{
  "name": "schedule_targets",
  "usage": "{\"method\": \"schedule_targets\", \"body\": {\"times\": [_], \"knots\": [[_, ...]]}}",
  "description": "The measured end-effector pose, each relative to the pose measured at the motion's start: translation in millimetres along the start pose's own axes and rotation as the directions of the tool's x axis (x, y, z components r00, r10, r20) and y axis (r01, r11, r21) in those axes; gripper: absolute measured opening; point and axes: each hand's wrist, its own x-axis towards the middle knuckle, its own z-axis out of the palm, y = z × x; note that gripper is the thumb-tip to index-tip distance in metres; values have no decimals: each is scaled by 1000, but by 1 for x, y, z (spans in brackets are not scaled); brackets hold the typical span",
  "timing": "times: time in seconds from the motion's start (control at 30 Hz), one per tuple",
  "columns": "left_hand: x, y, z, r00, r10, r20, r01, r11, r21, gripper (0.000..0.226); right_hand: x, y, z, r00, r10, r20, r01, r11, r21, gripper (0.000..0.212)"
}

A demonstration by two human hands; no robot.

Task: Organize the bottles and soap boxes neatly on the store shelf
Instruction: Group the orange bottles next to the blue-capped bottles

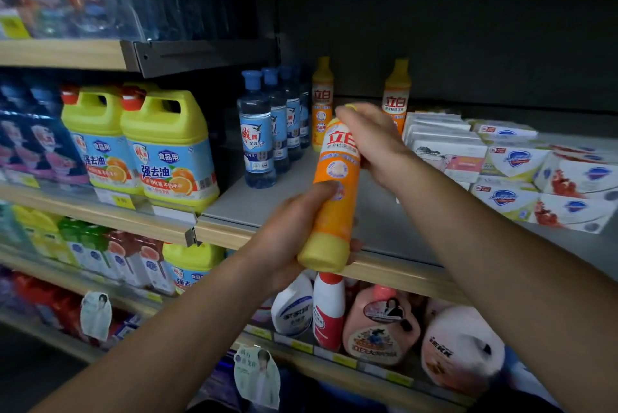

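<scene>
Bottle in my hands (335, 192): orange body w/ yellow base, red chars on white patch up top. Two matching bottles at back (322, 101) orange-yellow, same red-on-white label. Water-type bottles (256, 132): clear blue, blue caps, pale blue labels w/ red chars. Big jugs (167, 145) lime-yellow, red caps, blue labels w/ orange fruit pics. Soap boxes (515, 162) white w/ blue shield logo, some w/ red fruit print. Shelf (267, 205) grey, light wood-tone front edge.
</scene>
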Motion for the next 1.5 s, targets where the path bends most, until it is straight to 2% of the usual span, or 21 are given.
{"method": "schedule_targets", "body": {"times": [0.07,0.13,0.17,0.23,0.3,0.33,0.4,0.43,0.5,0.57,0.7,0.8,0.9,0.97,1.0,1.07,1.17,1.23,1.3,1.43,1.5], "knots": [[10,-13,-11,957,258,-133,-186,895,405,37,-3,-13,-4,966,-237,-109,214,959,-187,27],[19,-27,-19,842,534,-75,-307,590,747,51,-7,-23,-2,902,-400,-164,334,885,-324,34],[25,-33,-20,787,615,-51,-322,480,816,61,-8,-27,0,872,-457,-177,367,848,-382,38],[33,-37,-18,709,700,-82,-332,434,837,69,-10,-32,5,828,-535,-168,414,786,-460,44],[34,-38,-13,713,691,-118,-381,524,762,58,-11,-35,6,842,-528,-116,431,784,-446,50],[32,-37,-9,761,635,-134,-416,636,650,51,-10,-36,5,879,-470,-84,406,829,-384,52],[24,-28,1,907,398,-139,-371,910,185,48,-7,-35,-1,965,-261,-3,257,950,-177,45],[21,-23,4,963,261,-72,-267,958,-101,54,-6,-32,-4,989,-136,52,138,989,-44,39],[13,-12,6,979,128,158,-38,880,-474,59,-6,-22,-8,977,87,195,-127,971,204,38],[5,-3,5,929,137,343,101,800,-592,57,-7,-10,-12,905,191,379,-327,883,336,50],[4,-9,0,847,177,501,184,787,-589,75,-10,3,-15,837,76,542,-407,749,522,60],[11,-15,-6,821,168,545,158,851,-500,75,-10,-1,-13,867,35,497,-345,762,548,56],[19,-17,-13,926,160,342,-40,943,-331,69,-9,-17,-19,941,39,336,-183,894,410,44],[26,-20,-16,970,218,105,-220,976,2,63,-13,-29,-23,977,-25,214,-14,984,180,32],[29,-22,-17,959,282,8,-277,937,211,59,-15,-35,-22,984,-77,160,72,997,35,26],[33,-23,-16,904,427,-30,-357,790,498,47,-20,-43,-17,974,-208,94,224,951,-212,27],[45,-23,-12,796,601,-68,-403,611,682,49,-25,-47,-4,935,-353,33,336,854,-397,37],[51,-18,-10,753,648,-113,-439,623,648,56,-26,-47,0,914,-405,12,360,800,-480,48],[54,-17,-11,788,609,-91,-489,708,509,53,-25,-46,-1,905,-424,20,382,792,-476,48],[53,-21,-13,896,441,49,-443,883,153,49,-20,-42,-13,941,-230,246,268,955,-131,22],[55,-21,-13,918,386,95,-388,922,5,49,-16,-34,-16,941,-173,289,196,979,-53,12]]}}
